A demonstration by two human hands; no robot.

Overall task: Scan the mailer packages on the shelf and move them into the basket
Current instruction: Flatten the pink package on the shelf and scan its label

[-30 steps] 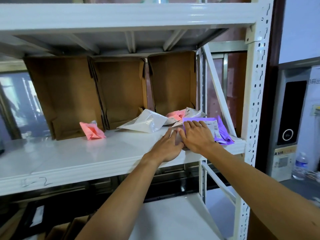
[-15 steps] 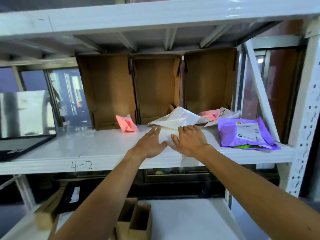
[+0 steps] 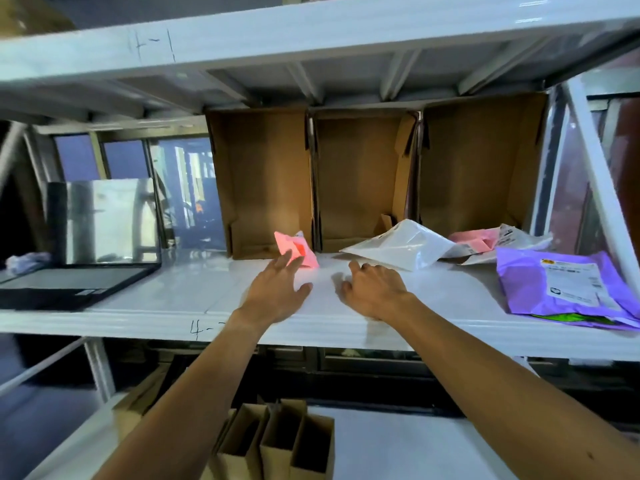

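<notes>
Both hands are empty: the left hand point(image 3: 277, 292), fingers straight, has its tips at the small pink mailer point(image 3: 297, 251) on the shelf point(image 3: 156, 303), while the right hand point(image 3: 375, 289) rests loosely curled just before the white mailer point(image 3: 401, 244). Best to pinch the pink one's near edge and lift it clear of the 3 cardboard boxes point(image 3: 266, 181) behind

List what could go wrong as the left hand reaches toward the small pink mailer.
1. The left hand, fingers straight, may shove the small pink mailer back into the open cardboard box behind it rather than grip it.
2. The purple mailer lies near the front edge of the shelf; a sideways sweep of the right hand might brush it off.
</notes>
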